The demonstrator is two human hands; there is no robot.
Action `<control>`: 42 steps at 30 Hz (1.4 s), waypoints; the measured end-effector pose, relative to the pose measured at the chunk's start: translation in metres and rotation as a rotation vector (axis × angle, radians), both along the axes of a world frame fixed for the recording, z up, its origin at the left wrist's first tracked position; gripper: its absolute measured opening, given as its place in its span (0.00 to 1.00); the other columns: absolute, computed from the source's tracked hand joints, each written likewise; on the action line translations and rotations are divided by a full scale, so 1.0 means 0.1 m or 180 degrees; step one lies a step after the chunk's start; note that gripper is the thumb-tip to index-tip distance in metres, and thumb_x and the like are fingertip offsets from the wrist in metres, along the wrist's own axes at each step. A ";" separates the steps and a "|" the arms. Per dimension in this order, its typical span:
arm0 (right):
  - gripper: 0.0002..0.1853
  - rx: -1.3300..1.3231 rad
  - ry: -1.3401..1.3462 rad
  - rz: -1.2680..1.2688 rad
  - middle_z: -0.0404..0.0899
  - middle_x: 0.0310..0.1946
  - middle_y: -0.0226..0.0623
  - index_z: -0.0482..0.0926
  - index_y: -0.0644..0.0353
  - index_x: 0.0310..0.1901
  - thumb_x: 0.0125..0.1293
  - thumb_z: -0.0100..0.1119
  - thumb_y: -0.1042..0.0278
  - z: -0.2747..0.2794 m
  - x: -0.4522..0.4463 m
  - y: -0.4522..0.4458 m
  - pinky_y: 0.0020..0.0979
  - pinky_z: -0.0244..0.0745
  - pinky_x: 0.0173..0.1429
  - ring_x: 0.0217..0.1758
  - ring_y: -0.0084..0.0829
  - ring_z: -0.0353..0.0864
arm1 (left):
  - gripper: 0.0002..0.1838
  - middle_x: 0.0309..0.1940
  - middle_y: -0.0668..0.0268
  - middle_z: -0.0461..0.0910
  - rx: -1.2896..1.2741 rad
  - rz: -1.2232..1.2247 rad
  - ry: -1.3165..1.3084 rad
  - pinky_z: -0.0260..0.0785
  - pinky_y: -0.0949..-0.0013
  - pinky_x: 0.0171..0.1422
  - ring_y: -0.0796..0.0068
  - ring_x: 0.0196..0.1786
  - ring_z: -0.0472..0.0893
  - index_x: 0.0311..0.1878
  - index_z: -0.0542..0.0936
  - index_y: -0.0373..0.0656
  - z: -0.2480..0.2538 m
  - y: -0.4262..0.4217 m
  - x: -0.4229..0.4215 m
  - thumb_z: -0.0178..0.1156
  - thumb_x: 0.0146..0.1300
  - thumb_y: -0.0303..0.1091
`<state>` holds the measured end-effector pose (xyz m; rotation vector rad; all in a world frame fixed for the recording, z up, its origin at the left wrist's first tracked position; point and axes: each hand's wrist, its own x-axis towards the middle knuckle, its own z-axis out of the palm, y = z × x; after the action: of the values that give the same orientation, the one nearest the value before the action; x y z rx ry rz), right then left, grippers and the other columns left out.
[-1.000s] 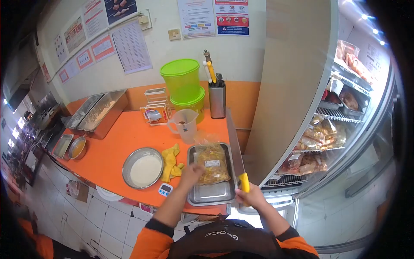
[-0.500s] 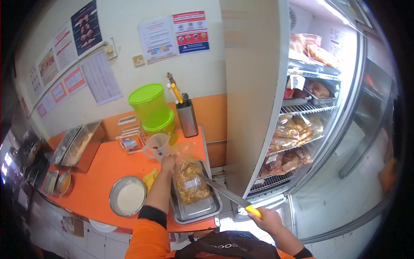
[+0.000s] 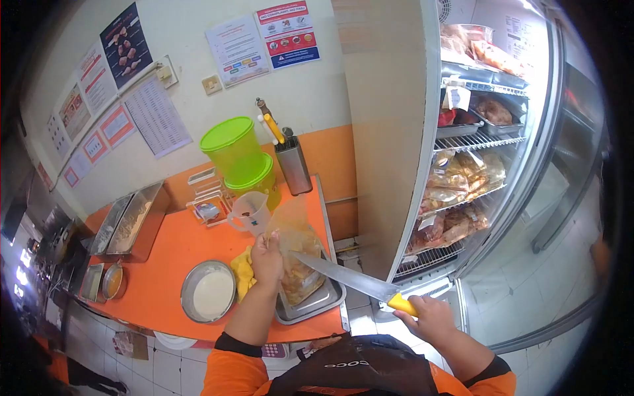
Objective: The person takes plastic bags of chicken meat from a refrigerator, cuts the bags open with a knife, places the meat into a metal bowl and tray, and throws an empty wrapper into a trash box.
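At the left of the work, a steel bowl of white mix stood on the orange worktop, with a yellow cloth just beside it on its right. Next came the left hand, its grip narrow, pinching the loose upper plastic of the bag, which sat over the tray. The bag's gathered end pointed far and a little left, its long axis running from near to far. The thin plastic could have slid out of the fingers or torn, since one hand alone held it up, and a split low down could have let the contents out over the tray's rim. The knife reached in from the right, its long axis slanting from near right to far left and its tip toward the bag and that left hand (rather close to the fingers, to my eye); a slip on slick plastic could have nicked them. Which way the cutting edge faced, I could not tell. Farthest right, the right hand had its grip closed around the yellow handle.
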<state>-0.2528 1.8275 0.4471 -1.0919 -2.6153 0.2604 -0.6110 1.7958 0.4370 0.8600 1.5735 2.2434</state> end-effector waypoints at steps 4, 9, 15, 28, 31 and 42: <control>0.23 0.0016 -0.0081 0.0067 0.75 0.20 0.41 0.76 0.56 0.33 0.58 0.51 0.40 0.05 -0.08 0.02 0.37 0.72 0.26 0.22 0.40 0.78 | 0.07 0.33 0.67 0.77 -0.0334 0.0312 0.0210 0.66 0.75 0.43 0.82 0.36 0.73 0.38 0.74 0.36 0.09 -0.06 0.14 0.50 0.66 0.30; 0.23 0.0003 -0.0185 0.0162 0.75 0.19 0.41 0.76 0.58 0.34 0.59 0.50 0.41 0.07 -0.16 0.05 0.38 0.72 0.26 0.22 0.40 0.78 | 0.06 0.31 0.61 0.77 -0.0602 0.0746 0.1165 0.67 0.72 0.41 0.76 0.34 0.75 0.34 0.74 0.35 -0.04 -0.10 0.15 0.52 0.63 0.28; 0.23 -0.0100 -0.0275 0.0215 0.75 0.18 0.42 0.74 0.59 0.33 0.61 0.49 0.43 0.17 -0.44 0.00 0.39 0.72 0.25 0.22 0.40 0.78 | 0.04 0.27 0.53 0.75 -0.0862 0.1460 0.1980 0.67 0.65 0.35 0.56 0.30 0.76 0.33 0.74 0.34 -0.11 -0.15 0.26 0.53 0.54 0.22; 0.24 -0.0164 -0.0446 0.0385 0.78 0.30 0.40 0.75 0.57 0.38 0.60 0.47 0.40 0.39 -1.06 0.23 0.39 0.75 0.36 0.34 0.39 0.80 | 0.06 0.21 0.60 0.73 -0.0822 0.1602 0.1627 0.62 0.71 0.31 0.74 0.26 0.70 0.28 0.73 0.34 -0.08 -0.20 0.26 0.56 0.57 0.27; 0.27 -0.0237 -0.0623 0.0069 0.78 0.27 0.40 0.78 0.52 0.41 0.55 0.51 0.35 0.48 -0.52 0.43 0.39 0.73 0.37 0.33 0.41 0.79 | 0.05 0.23 0.61 0.73 -0.0982 0.1345 0.1023 0.64 0.70 0.34 0.73 0.26 0.71 0.30 0.76 0.33 -0.14 -0.35 0.00 0.57 0.56 0.25; 0.24 -0.1190 -0.0814 -0.0488 0.77 0.43 0.47 0.71 0.59 0.52 0.62 0.49 0.50 -0.47 -1.49 1.06 0.40 0.72 0.50 0.47 0.44 0.77 | 0.04 0.23 0.73 0.72 -0.0240 0.0462 -0.0617 0.58 0.78 0.30 0.85 0.25 0.67 0.30 0.74 0.40 -0.12 -0.42 -0.02 0.56 0.61 0.27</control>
<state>-0.4016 1.9336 0.3997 -1.5315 -2.7520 0.6334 -0.6127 1.7535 0.4246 0.5057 1.6637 2.2693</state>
